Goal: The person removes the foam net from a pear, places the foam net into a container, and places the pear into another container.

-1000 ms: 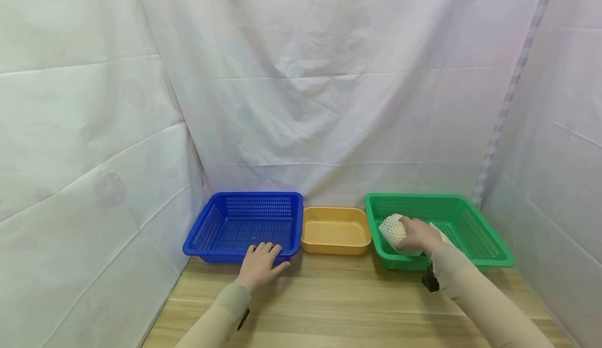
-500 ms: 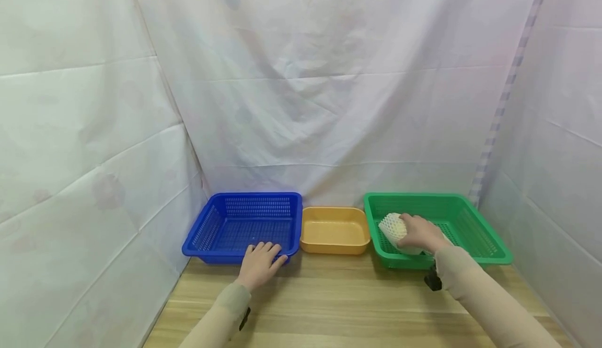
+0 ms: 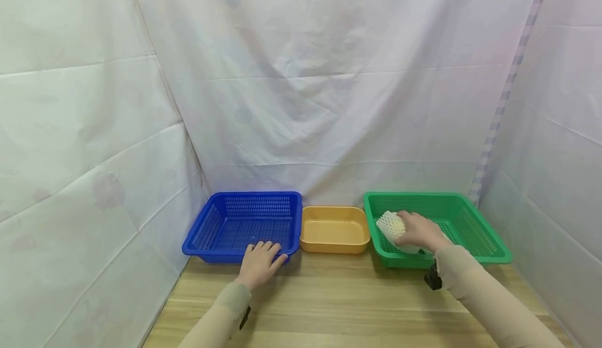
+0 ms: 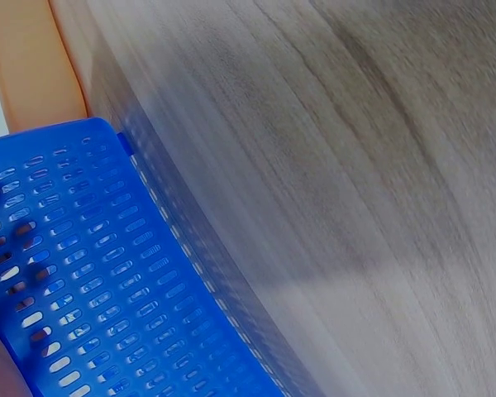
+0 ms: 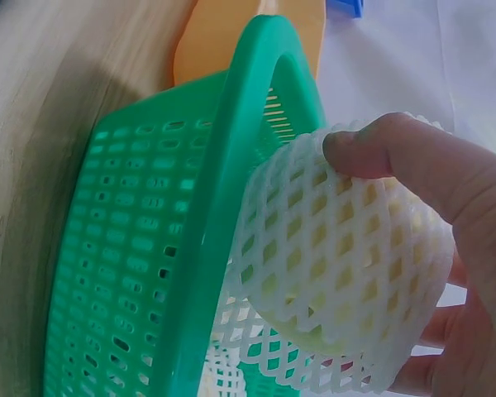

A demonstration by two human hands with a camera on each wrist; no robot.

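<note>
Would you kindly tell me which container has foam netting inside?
The green basket on the right, where the netting shows; the blue basket and orange tray show none.

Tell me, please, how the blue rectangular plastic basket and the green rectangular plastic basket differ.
The blue basket is at the left, the green basket at the right. The left hand lies across the blue basket's near rim; the right hand grips a white foam-netted object at the green basket. Both have perforated walls.
</note>
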